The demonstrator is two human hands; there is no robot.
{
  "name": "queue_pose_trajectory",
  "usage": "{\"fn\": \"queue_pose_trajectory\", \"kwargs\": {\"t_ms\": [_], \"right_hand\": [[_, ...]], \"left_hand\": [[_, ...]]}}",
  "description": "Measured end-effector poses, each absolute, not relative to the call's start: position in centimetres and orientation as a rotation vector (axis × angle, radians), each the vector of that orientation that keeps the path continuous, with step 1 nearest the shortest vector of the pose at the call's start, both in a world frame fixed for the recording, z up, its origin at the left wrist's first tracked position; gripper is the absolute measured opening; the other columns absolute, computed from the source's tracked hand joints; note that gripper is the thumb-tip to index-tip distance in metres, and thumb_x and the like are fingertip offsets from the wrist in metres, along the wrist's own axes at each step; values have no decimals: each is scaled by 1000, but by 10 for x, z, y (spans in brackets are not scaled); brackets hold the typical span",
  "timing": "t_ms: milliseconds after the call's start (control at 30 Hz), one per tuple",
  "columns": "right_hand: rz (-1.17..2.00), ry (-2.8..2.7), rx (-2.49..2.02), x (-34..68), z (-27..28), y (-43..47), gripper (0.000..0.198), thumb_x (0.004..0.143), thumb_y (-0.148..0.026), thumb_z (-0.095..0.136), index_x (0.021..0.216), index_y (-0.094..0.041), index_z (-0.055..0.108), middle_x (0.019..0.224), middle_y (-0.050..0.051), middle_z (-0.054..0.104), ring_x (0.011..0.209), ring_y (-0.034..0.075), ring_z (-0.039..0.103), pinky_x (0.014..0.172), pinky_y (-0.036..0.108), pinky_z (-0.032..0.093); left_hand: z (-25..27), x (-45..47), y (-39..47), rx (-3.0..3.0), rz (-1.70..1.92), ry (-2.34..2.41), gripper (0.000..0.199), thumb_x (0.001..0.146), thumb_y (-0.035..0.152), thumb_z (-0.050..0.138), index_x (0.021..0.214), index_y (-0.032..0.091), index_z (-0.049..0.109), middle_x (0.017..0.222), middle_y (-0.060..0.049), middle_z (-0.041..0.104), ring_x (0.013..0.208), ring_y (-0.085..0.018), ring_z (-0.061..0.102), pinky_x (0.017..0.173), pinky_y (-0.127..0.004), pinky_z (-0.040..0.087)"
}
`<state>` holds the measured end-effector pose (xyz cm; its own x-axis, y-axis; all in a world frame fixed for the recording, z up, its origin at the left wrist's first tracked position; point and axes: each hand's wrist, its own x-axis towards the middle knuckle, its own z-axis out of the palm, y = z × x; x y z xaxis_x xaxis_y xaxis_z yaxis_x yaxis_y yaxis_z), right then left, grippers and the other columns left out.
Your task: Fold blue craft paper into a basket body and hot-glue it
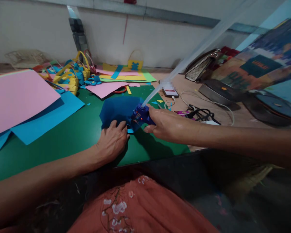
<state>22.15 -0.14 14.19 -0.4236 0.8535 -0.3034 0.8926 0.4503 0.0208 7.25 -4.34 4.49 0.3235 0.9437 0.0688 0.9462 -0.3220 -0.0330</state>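
Observation:
My right hand [163,124] is closed around the handle of a blue hot glue gun [140,113]. A small red light glows on its side, and a long clear glue stick [154,92] juts from its back end. The gun is over the right part of a dark blue sheet of paper [116,108] on the green tabletop. My left hand [113,139] grips the paper's near edge with bent fingers; the thumb is hidden. Beside those fingertips, close to the gun, shows a light blue paper strip [130,131].
Large pink [19,100] and blue sheets [48,116] lie at left. Behind are yellow and blue paper baskets [72,76], paper scraps and red-handled scissors [120,90]. At right are a phone [170,90], white cable [208,98], coiled black cord [201,113] and dark cases [274,106].

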Motion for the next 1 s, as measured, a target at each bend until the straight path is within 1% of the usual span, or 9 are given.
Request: {"fn": "queue_pose_trajectory", "kwargs": {"t_ms": [167,300,433,500,600,733,833,1000], "right_hand": [[-191,2474,1486,224,140,-1,53,78,-30,52,124,-7,41,88,14,64,72,23,59,51,27,34],[-207,2430,1509,225,141,-4,56,78,-30,52,129,-8,39,94,15,64,77,24,60,58,28,40],[-210,2401,1534,226,142,-7,60,78,-32,53,131,-8,38,104,18,62,91,27,60,67,31,43],[-205,2396,1537,227,142,-8,61,78,-31,53,132,-8,37,105,17,62,94,28,59,70,31,44],[-219,2406,1513,228,142,-11,57,78,-31,52,130,-11,40,97,14,64,86,26,61,66,30,44],[-160,2371,1513,230,143,-15,57,78,-33,52,129,-10,41,93,15,65,83,25,61,61,29,43],[-158,2351,1508,231,144,-19,53,78,-33,52,125,-11,43,88,12,65,78,24,61,59,28,41],[-227,2420,1452,236,145,-20,41,78,-29,53,116,-14,49,91,11,64,80,23,61,62,27,40]], "left_hand": [[44,73,-44,-2499,-55,-1770,24,92,31,39,94,17,58,108,-7,52,95,-26,45,50,-33,51],[44,73,-43,-2506,-48,-1778,24,92,31,38,96,16,57,107,-8,52,95,-27,45,50,-33,51],[45,72,-42,-2520,-30,-1784,25,92,31,37,95,16,57,107,-8,52,96,-27,45,52,-34,52],[45,72,-42,-2527,-15,-1791,25,92,31,36,95,16,56,107,-8,51,96,-27,45,52,-34,52],[45,72,-43,-2531,-15,-1791,25,93,30,35,95,16,56,105,-9,51,96,-27,45,53,-33,52],[43,71,-43,-2523,-60,-1753,25,93,29,36,94,15,57,103,-9,53,94,-27,46,51,-32,50],[42,71,-42,-2518,-74,-1739,26,93,29,36,94,15,57,101,-9,54,93,-27,46,51,-32,49],[43,71,-41,-2539,-41,-1742,26,93,27,35,96,14,57,101,-10,54,93,-27,46,55,-32,49]]}}
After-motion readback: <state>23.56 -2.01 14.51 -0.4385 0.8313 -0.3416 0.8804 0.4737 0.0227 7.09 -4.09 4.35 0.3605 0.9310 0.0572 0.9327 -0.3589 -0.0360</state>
